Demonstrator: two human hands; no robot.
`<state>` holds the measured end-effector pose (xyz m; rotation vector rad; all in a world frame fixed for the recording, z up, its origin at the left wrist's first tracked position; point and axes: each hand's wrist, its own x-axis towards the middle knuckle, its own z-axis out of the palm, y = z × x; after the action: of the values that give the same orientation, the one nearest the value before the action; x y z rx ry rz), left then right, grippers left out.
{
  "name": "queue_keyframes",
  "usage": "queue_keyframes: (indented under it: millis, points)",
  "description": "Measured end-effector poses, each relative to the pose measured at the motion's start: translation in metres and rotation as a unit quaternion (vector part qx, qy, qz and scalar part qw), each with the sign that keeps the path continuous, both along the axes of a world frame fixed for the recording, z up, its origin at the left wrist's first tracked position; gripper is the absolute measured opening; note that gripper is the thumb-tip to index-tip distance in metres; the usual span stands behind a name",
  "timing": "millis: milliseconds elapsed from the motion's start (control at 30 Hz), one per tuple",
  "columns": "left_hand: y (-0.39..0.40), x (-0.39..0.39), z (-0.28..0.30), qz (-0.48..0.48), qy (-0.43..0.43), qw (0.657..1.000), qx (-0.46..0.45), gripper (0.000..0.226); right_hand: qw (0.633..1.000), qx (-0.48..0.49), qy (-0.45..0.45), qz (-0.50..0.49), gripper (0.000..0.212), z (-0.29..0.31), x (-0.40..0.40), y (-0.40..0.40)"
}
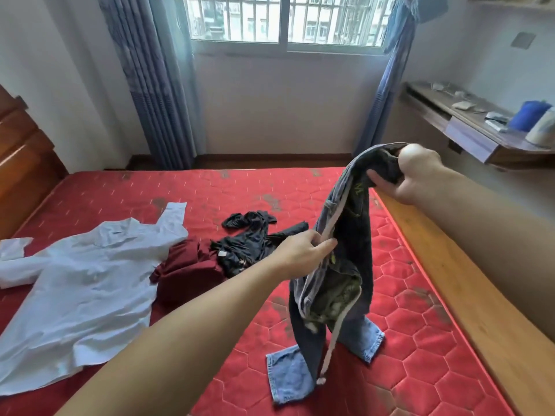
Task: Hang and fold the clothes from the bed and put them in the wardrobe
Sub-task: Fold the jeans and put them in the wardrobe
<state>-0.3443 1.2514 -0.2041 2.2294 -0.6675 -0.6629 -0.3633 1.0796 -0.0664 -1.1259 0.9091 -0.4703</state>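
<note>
Both forearms are bare, no sleeves, watch or rings visible.

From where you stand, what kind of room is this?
Most likely a home bedroom: a bed with a red mattress, clothes such as a white shirt strewn on it, and a curtained window.

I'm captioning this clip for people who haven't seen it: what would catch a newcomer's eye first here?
First, the jeans held up over the red mattress, the right hand gripping their top and the left hand pinching an edge lower down, with the light blue cuffs touching the bed. Next, the white shirt spread flat at the left, with a dark red garment and a crumpled black one beside it.
</note>
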Motion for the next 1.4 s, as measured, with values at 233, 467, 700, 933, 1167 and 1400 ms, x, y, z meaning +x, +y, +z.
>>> queue_keyframes:
  millis: [233, 467, 700, 933, 1167, 1400]
  points:
    - [-0.028, 0.008, -0.004, 0.115, -0.169, 0.979, -0.002, 0.012, 0.990, -0.090, 0.061, 0.086, 0.030, 0.000, 0.012, -0.043]
    - [-0.078, -0.013, 0.003, 0.166, -0.257, 0.941, -0.144, 0.016, 0.991, -0.071, 0.072, 0.093, 0.020, -0.002, 0.016, -0.106]
    - [-0.132, -0.045, -0.014, -0.014, -0.081, 0.997, 0.010, 0.031, 0.984, 0.076, -0.016, 0.159, 0.017, 0.003, 0.030, -0.118]
    - [-0.166, -0.058, -0.013, -0.056, 0.109, 0.989, 0.084, 0.071, 0.980, 0.082, -0.053, 0.175, 0.011, 0.001, 0.036, -0.122]
    - [-0.196, -0.073, -0.012, 0.022, 0.294, 0.954, -0.062, 0.021, 0.971, 0.189, -0.064, 0.129, 0.007, -0.009, 0.043, -0.127]
    - [-0.146, -0.045, -0.055, 0.104, -0.031, 0.990, 0.089, 0.036, 0.976, 0.178, -0.035, 0.122, 0.034, -0.013, 0.051, -0.131]
